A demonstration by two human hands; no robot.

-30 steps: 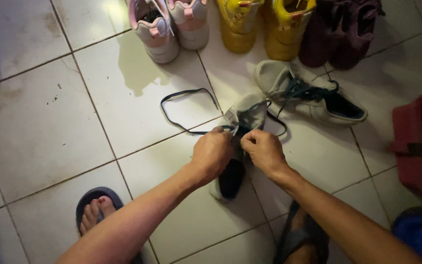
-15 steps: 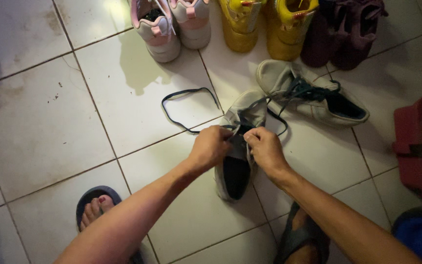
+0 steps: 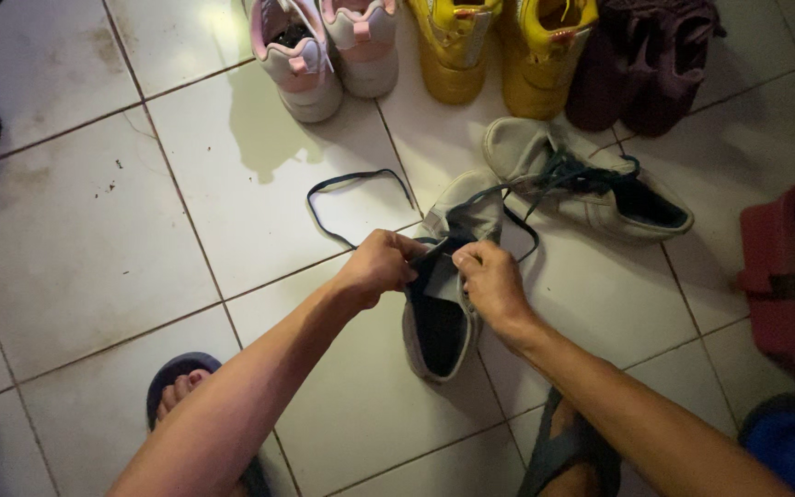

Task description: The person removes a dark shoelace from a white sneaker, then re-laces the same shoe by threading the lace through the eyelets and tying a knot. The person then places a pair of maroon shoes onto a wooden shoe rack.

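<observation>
Grey sneaker (image 3: 441, 308), mid tiled floor (image 3: 75, 230), toe away from me: my left hand (image 3: 377, 265) fingers pinch its dark lace (image 3: 353, 210) taut, my right hand (image 3: 488, 285) fingers clamp the tongue to steady it; its mate (image 3: 591, 184) lies just beyond.

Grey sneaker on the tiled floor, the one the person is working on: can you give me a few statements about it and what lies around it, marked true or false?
1. Both hands are at the grey sneaker. True: the left hand and right hand meet at its opening, on the dark lace.
2. The lace is fully tied in a bow. False: a long loop of it lies loose on the floor tiles.
3. A second grey sneaker lies beside the first. True.
4. The yellow shoes stand to the left of the pink and white shoes. False: they stand to the right.
5. The person is barefoot. False: sandals show on both feet.
</observation>
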